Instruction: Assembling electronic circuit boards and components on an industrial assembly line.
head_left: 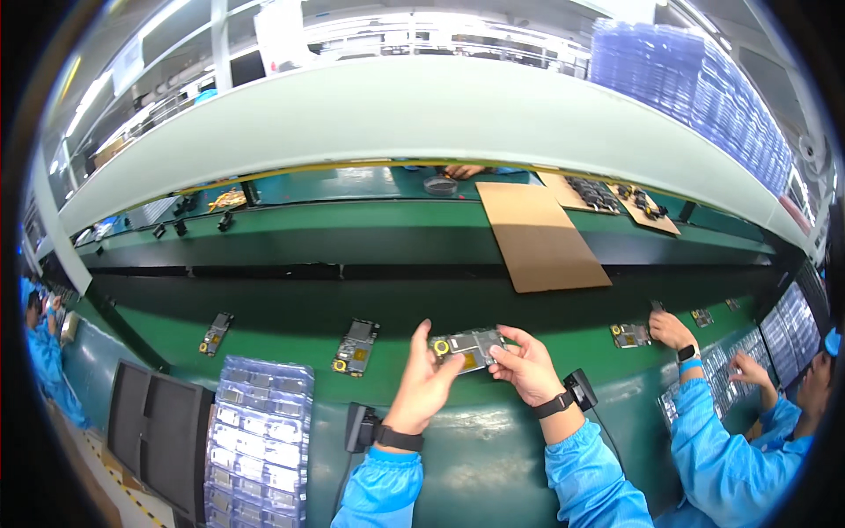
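Note:
Between both hands I hold a circuit board (473, 345) with a round yellow part at its left end, level above the green belt. My left hand (424, 377) grips its left end, thumb on top. At the other end, my right hand (528, 367) pinches the board between thumb and fingers. Dark bands with small black boxes circle both wrists. A similar circuit board (356, 347) lies on the belt to the left of my hands, and another board (216, 333) lies farther left.
A clear plastic tray (260, 440) of parts stands at the lower left, beside a black tray (157, 431). At the right, a co-worker's hand (673, 330) touches a board (630, 335) on the belt. Cardboard (546, 242) leans down from the shelf ahead. Blue plastic trays (687, 88) are stacked above.

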Action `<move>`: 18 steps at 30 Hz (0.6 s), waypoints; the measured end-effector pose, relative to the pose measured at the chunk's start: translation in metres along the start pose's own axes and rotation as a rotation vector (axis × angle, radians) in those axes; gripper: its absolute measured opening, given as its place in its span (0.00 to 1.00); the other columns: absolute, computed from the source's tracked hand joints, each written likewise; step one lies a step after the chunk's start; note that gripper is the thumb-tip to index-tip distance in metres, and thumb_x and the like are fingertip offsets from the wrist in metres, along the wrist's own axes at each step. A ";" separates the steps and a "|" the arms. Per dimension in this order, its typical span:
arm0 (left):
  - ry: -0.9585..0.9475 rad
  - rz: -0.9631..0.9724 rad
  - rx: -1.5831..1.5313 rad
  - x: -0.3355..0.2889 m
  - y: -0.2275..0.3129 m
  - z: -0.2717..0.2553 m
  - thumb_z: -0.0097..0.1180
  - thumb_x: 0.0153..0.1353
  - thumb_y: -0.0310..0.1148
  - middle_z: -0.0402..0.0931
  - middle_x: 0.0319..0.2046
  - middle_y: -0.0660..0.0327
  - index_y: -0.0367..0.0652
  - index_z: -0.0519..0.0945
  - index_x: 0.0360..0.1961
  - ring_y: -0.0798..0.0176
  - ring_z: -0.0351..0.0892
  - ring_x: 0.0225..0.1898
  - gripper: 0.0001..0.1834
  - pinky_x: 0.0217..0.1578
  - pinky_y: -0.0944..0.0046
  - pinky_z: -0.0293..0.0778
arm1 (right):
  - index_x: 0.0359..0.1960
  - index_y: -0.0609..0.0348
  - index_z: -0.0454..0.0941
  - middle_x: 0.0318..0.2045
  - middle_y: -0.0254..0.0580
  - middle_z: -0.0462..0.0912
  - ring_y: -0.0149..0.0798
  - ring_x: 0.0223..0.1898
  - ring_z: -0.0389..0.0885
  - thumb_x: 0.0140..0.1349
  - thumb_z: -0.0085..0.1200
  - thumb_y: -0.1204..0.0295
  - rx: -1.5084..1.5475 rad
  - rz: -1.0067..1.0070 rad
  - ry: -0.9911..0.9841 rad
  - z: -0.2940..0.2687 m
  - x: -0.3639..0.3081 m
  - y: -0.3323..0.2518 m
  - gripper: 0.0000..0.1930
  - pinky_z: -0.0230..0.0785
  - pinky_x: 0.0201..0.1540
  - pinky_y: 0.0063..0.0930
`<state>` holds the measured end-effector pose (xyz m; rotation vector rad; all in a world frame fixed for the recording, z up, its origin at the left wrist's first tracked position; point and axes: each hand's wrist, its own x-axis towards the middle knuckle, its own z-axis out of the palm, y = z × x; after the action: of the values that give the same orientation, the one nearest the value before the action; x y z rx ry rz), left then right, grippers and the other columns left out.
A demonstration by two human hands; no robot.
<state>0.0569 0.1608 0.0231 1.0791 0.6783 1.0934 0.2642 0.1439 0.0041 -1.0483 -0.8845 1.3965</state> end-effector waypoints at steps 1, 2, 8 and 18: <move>0.030 0.045 0.127 0.004 -0.016 -0.008 0.56 0.69 0.23 0.71 0.61 0.48 0.42 0.39 0.78 0.55 0.72 0.63 0.46 0.62 0.57 0.70 | 0.69 0.66 0.60 0.39 0.43 0.86 0.32 0.36 0.86 0.67 0.63 0.73 0.071 -0.003 0.022 -0.005 0.007 0.013 0.32 0.81 0.38 0.24; 0.092 0.044 0.203 0.007 -0.026 -0.011 0.57 0.68 0.24 0.69 0.63 0.46 0.41 0.39 0.78 0.53 0.70 0.65 0.47 0.63 0.56 0.69 | 0.70 0.67 0.59 0.39 0.42 0.85 0.33 0.36 0.86 0.68 0.62 0.74 0.070 0.002 0.041 -0.010 0.012 0.022 0.33 0.82 0.39 0.25; 0.330 0.052 0.628 0.010 -0.049 -0.032 0.61 0.64 0.29 0.67 0.65 0.38 0.37 0.54 0.74 0.45 0.69 0.68 0.41 0.60 0.53 0.74 | 0.68 0.68 0.66 0.48 0.50 0.82 0.37 0.36 0.87 0.70 0.58 0.73 -0.124 -0.020 0.242 -0.011 0.022 0.033 0.27 0.84 0.39 0.29; 0.554 0.294 0.545 0.017 -0.066 -0.013 0.55 0.59 0.22 0.86 0.39 0.56 0.41 0.79 0.50 0.58 0.87 0.37 0.16 0.42 0.60 0.81 | 0.56 0.67 0.77 0.49 0.42 0.81 0.24 0.28 0.78 0.62 0.58 0.82 -0.614 -0.490 0.188 0.045 -0.014 0.005 0.19 0.72 0.29 0.18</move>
<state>0.0757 0.1762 -0.0422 1.3752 1.3443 1.5346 0.2197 0.1317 0.0156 -1.2760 -1.3612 0.6105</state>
